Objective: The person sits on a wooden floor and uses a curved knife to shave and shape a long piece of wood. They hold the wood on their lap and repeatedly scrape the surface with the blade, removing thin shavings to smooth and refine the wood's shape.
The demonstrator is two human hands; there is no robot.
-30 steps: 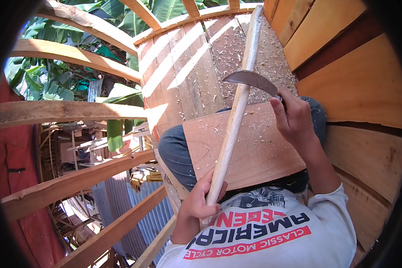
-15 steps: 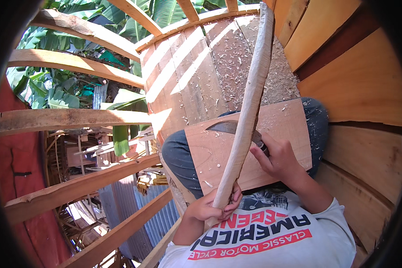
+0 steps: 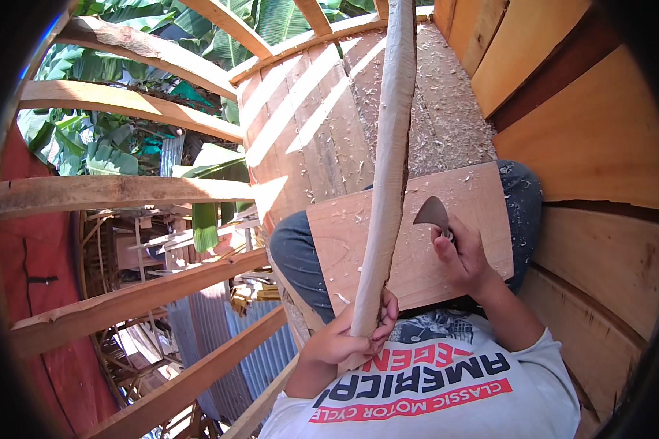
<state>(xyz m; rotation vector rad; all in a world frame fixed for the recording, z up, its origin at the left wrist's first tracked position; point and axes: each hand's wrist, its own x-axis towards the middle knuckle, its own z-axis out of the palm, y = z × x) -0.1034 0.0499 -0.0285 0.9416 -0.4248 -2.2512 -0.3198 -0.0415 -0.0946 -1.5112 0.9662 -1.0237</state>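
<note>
My left hand (image 3: 351, 334) is wrapped round the near end of a long pale wooden pole (image 3: 389, 146), just in front of my shirt. The pole rises upright and slightly bowed through the middle of the view, its far end past the top edge. To the right of the pole, my right hand (image 3: 463, 256) grips a knife with a broad curved blade (image 3: 433, 212). Most of its handle is hidden by my fingers. Blade and pole are apart. Under both lies a flat wooden board (image 3: 461, 194) across my lap, with a few shavings on it.
Wood shavings (image 3: 454, 139) cover much of the plank floor (image 3: 307, 124) ahead. Curved wooden ribs (image 3: 132, 189) stand along the left, with corrugated metal sheets (image 3: 252, 336) and banana leaves beyond. Plank walls (image 3: 586, 139) close in on the right.
The knife has swung away from the pole, its blade now to the right of it and pointing up. The pole's far part has tilted left; my left hand keeps its hold.
</note>
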